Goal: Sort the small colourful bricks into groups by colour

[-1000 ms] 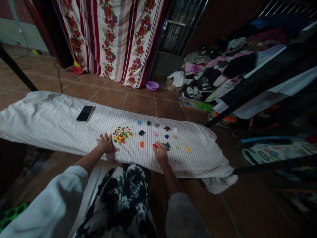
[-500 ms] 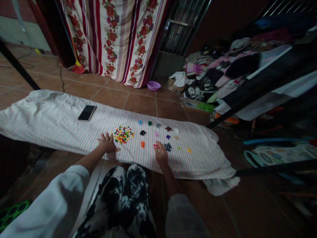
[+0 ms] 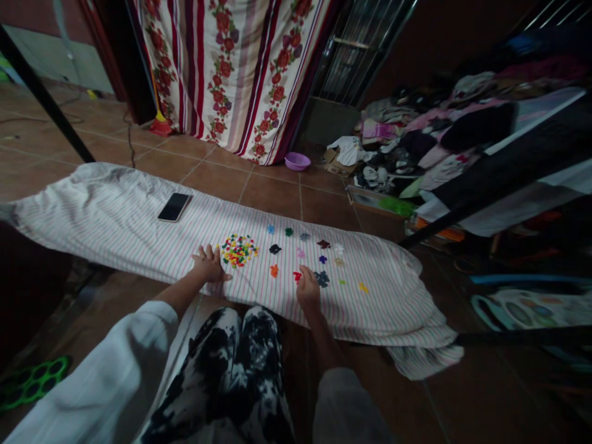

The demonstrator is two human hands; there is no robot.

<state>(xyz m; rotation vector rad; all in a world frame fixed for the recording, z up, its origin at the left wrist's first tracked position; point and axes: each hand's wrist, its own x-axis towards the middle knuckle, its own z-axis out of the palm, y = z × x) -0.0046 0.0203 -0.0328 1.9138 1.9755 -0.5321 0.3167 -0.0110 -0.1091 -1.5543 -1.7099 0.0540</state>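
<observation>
Striped cloth (image 3: 139, 228) on tile floor (image 3: 272, 194): mixed heap of small plastic pieces (image 3: 238, 250) unsorted, small single-colour clusters (image 3: 300, 253) laid out right. My left hand (image 3: 210, 265) beside heap, fingers spread wide; my right hand (image 3: 308, 290) at red piece (image 3: 297, 277), fingers narrow, hold unclear.

A pink-and-green striped sheet (image 3: 115, 225) under multicoloured pieces (image 3: 238, 251).

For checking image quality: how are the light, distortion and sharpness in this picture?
In the head view, the light is dim and the picture edges fall dark; the wide lens bends the striped cloth; the small coloured pieces look soft, so their exact shapes are hard to tell; the phone shows no strong glare.
</observation>
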